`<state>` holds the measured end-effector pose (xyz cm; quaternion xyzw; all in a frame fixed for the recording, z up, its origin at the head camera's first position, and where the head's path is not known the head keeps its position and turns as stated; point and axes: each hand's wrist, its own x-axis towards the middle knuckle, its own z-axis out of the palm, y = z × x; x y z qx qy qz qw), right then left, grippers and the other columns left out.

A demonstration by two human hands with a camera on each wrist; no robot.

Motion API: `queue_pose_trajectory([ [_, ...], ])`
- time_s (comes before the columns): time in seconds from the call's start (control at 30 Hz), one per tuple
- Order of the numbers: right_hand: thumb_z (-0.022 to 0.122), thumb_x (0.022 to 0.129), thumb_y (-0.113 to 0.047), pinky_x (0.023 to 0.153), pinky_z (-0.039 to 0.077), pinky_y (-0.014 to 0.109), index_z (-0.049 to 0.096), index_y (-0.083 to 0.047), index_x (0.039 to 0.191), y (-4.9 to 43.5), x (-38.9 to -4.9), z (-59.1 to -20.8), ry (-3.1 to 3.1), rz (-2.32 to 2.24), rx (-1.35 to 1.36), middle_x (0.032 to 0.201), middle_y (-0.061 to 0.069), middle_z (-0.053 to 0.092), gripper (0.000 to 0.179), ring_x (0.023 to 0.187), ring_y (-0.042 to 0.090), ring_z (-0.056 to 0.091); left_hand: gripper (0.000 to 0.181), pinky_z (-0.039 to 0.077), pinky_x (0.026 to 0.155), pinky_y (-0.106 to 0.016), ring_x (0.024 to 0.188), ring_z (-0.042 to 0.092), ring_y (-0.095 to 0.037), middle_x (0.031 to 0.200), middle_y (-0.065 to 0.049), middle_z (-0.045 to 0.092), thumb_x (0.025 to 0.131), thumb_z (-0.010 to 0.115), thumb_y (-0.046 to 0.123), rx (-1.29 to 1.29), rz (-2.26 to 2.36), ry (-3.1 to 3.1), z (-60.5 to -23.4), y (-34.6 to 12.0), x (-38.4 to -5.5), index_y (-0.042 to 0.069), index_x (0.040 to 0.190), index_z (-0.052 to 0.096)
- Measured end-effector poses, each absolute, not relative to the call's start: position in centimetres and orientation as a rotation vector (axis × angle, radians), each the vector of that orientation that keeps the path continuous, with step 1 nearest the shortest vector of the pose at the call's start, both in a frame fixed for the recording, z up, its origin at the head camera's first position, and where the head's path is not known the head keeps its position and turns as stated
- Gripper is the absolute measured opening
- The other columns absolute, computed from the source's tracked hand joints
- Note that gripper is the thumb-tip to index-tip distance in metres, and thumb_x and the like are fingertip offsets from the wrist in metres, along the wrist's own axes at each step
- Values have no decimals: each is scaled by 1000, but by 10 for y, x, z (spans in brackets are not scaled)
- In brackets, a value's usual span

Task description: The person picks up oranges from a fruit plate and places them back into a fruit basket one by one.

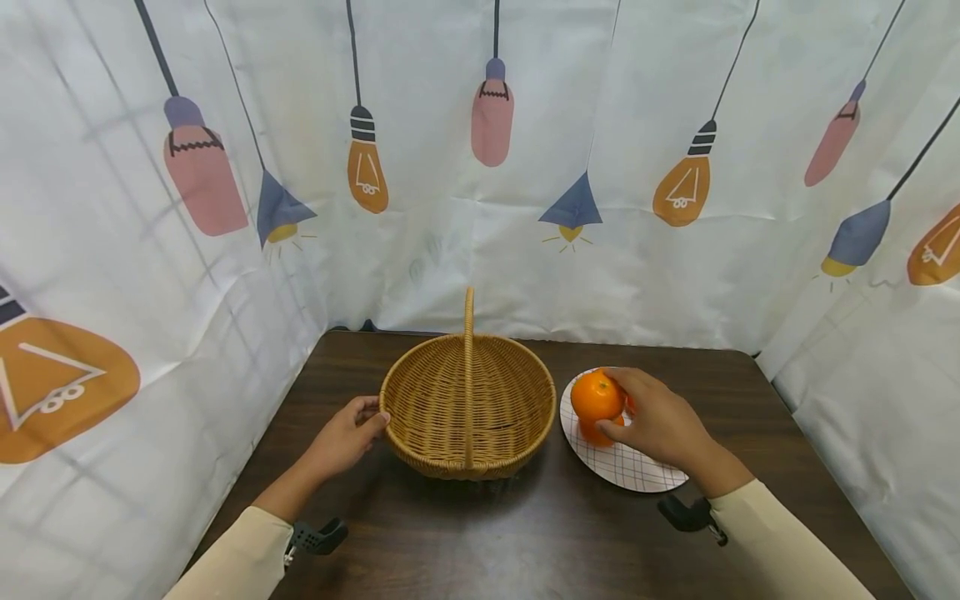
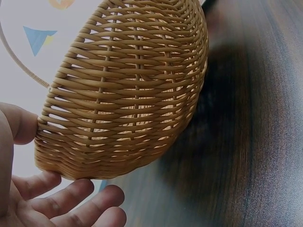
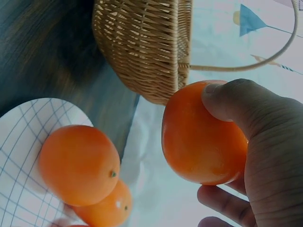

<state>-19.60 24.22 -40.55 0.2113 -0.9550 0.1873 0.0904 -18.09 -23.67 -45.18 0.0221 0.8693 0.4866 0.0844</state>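
A round wicker basket (image 1: pixel 427 400) with a tall arched handle (image 1: pixel 468 367) stands on the table, its inside bare in the head view. My left hand (image 1: pixel 343 437) pinches its left rim, thumb on the rim and fingers against the outer weave (image 2: pixel 123 94). My right hand (image 1: pixel 663 421) grips a shiny orange (image 3: pixel 203 135) between thumb and fingers, raised above the plate (image 1: pixel 645 475). Beneath it on that white, grid-lined plate lie more oranges (image 3: pixel 78 165), partly covered by the hand in the head view.
The dark wooden table (image 1: pixel 480 550) ends at a white curtain (image 1: pixel 420 275) printed with lamps and bulbs, which closes in the back and both sides. The plate sits just right of the basket. Dark straps (image 1: pixel 318 537) circle both wrists.
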Motion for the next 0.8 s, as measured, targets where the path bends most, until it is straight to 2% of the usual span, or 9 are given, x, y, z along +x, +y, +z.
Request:
queue_pose_trajectory([
  [0.27, 87, 81, -41, 81, 57, 51, 51, -11, 149, 234, -200, -400, -2830, 592, 659, 144, 9, 55, 83, 109, 29, 65, 61, 57, 87, -46, 117, 62, -35, 139, -26, 55, 107, 55, 32, 58, 1451, 2591, -451, -236, -180, -8, 150, 37],
  [0.43, 86, 81, -41, 85, 56, 51, 51, -11, 149, 228, -202, -400, -2834, 611, 665, 145, 9, 55, 82, 112, 30, 65, 60, 57, 87, -45, 118, 62, -35, 139, -25, 55, 107, 55, 32, 51, 1452, 2590, -452, -236, -180, -7, 150, 37],
  [0.8, 86, 81, -42, 86, 56, 51, 50, -11, 150, 215, -207, -402, -2813, 646, 678, 147, 12, 53, 83, 113, 33, 65, 60, 57, 88, -45, 117, 62, -35, 139, -25, 55, 108, 55, 32, 39, 1470, 2585, -452, -236, -180, -7, 149, 38],
])
